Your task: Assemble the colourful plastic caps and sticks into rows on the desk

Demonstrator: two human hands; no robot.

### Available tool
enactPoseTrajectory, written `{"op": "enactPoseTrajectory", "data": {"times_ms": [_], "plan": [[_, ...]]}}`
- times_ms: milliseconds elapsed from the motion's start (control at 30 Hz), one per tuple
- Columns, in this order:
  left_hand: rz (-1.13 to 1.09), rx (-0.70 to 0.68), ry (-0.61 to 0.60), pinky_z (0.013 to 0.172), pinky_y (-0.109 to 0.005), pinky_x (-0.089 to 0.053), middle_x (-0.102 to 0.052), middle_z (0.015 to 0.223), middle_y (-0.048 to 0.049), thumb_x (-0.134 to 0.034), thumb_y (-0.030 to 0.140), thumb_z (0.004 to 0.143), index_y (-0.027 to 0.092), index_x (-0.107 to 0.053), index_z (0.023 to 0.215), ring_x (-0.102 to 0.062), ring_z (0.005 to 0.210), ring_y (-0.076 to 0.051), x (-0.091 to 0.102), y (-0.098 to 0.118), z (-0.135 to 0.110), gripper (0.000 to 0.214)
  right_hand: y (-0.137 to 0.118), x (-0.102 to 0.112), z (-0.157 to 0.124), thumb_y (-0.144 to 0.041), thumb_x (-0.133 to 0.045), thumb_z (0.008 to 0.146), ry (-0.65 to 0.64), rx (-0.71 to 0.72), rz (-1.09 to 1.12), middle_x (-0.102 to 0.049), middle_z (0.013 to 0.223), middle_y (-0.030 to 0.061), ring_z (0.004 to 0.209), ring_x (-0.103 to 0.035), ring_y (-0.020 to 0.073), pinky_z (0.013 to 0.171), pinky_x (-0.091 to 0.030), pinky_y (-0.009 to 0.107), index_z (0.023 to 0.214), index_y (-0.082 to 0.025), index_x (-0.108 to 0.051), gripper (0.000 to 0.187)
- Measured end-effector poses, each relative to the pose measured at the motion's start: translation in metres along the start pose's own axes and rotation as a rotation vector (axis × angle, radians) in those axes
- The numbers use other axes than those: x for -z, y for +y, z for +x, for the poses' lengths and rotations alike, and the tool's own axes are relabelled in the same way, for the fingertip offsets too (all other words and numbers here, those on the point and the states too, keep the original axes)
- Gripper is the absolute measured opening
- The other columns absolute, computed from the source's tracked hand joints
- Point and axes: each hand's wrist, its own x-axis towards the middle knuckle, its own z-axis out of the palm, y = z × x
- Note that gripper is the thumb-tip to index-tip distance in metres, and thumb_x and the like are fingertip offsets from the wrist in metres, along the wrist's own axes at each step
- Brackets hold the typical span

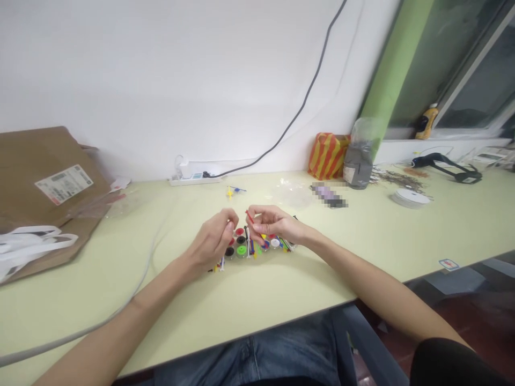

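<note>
My right hand pinches a thin red plastic stick between thumb and fingers, with its tip pointing up and left. Just to its left is my left hand, fingers curled and pressed together; whatever they may hold is hidden. Below both hands lies a row of small coloured plastic pieces: a green disc, a black disc, a white disc and a red disc. Thin sticks in white, blue and yellow lie among them, partly covered by my hands. Farther back rests a yellow-and-blue piece.
A brown paper bag fills the left side, near a grey cable. Along the wall are a power strip, a striped bag and a grey pouch. A white spool and black headband-like frame sit right.
</note>
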Motion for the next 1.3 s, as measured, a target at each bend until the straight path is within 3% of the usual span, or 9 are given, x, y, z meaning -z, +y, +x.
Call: {"op": "enactPoseTrajectory", "data": {"times_ms": [133,267,400,633,767,1067,1167,1233,1300], "plan": [[0.086,0.016,0.124,0.069,-0.028,-0.044,-0.054,0.085,0.0003,-0.041,0.03,0.1,0.021,-0.045,0.103,-0.053,0.07,-0.014,0.004,-0.009,0.002,0.011,-0.011,0.026,-0.003,-0.046,-0.061,0.089,0.341,0.063,-0.396,-0.058,0.073,0.0011,0.067,-0.051,0.0123,0.066,-0.041,0.025,0.072,-0.017,-0.053,0.035],[0.128,-0.128,0.158,0.077,-0.031,-0.047,-0.057,0.092,-0.0032,-0.05,0.027,0.098,0.021,-0.05,0.103,-0.057,0.085,-0.017,0.002,-0.012,0.006,0.008,-0.008,0.048,-0.006,-0.035,-0.051,0.089,0.543,-0.072,-0.802,-0.046,0.059,-0.0024,0.057,-0.038,0.0095,0.056,-0.03,0.024,0.061,-0.015,-0.053,0.035],[0.145,-0.16,0.123,0.077,-0.032,-0.048,-0.06,0.092,-0.0036,-0.053,0.028,0.098,0.021,-0.054,0.101,-0.059,0.086,-0.018,0.001,-0.013,0.007,0.008,-0.001,0.054,-0.009,-0.026,-0.047,0.083,0.43,-0.239,-0.955,-0.036,0.052,-0.0042,0.051,-0.029,0.0082,0.052,-0.023,0.026,0.055,-0.015,-0.05,0.03],[0.159,-0.165,0.108,0.075,-0.031,-0.047,-0.061,0.088,-0.003,-0.055,0.029,0.097,0.021,-0.056,0.098,-0.058,0.081,-0.017,0.001,-0.014,0.007,0.009,-0.013,0.093,-0.027,-0.024,-0.055,0.079,0.214,-0.721,-1.208,-0.052,0.057,0.002,0.054,-0.038,0.011,0.054,-0.025,0.028,0.059,-0.013,-0.059,0.023],[0.148,-0.162,0.098,0.074,-0.031,-0.047,-0.062,0.088,-0.0029,-0.056,0.03,0.096,0.021,-0.057,0.099,-0.059,0.081,-0.017,-0.002,-0.016,0.007,0.01,-0.015,0.105,-0.036,-0.022,-0.056,0.077,0.14,-0.841,-1.179,-0.056,0.055,0.0038,0.05,-0.043,0.0124,0.054,-0.028,0.028,0.058,-0.013,-0.064,0.023],[0.132,-0.17,0.088,0.075,-0.031,-0.048,-0.063,0.088,-0.0029,-0.057,0.03,0.096,0.021,-0.057,0.098,-0.06,0.08,-0.017,-0.003,-0.017,0.007,0.01,-0.018,0.099,-0.039,-0.025,-0.059,0.077,0.062,-0.961,-1.132,-0.058,0.055,0.0043,0.049,-0.046,0.0129,0.054,-0.031,0.029,0.055,-0.013,-0.065,0.025],[0.14,-0.176,0.103,0.075,-0.03,-0.048,-0.062,0.089,-0.0032,-0.056,0.029,0.097,0.021,-0.056,0.099,-0.06,0.081,-0.016,-0.003,-0.014,0.006,0.008,-0.024,0.092,-0.034,-0.032,-0.057,0.085,0.131,-0.817,-1.134,-0.049,0.05,0.0011,0.046,-0.038,0.0108,0.051,-0.028,0.029,0.056,-0.013,-0.063,0.035],[0.147,-0.182,0.117,0.076,-0.03,-0.048,-0.063,0.09,-0.003,-0.057,0.028,0.096,0.021,-0.056,0.102,-0.061,0.082,-0.016,-0.005,-0.013,0.005,0.009,-0.024,0.077,-0.027,-0.039,-0.053,0.091,0.222,-0.527,-1.035,-0.045,0.05,-0.0016,0.047,-0.035,0.0095,0.05,-0.027,0.027,0.062,-0.013,-0.063,0.04],[0.155,-0.187,0.137,0.076,-0.03,-0.049,-0.065,0.089,-0.0022,-0.061,0.03,0.095,0.021,-0.055,0.104,-0.062,0.081,-0.016,-0.008,-0.012,0.003,0.014,-0.02,0.056,-0.017,-0.046,-0.052,0.093,0.281,-0.221,-0.796,-0.048,0.055,-0.0027,0.051,-0.039,0.009,0.05,-0.03,0.024,0.074,-0.013,-0.066,0.041]]}}
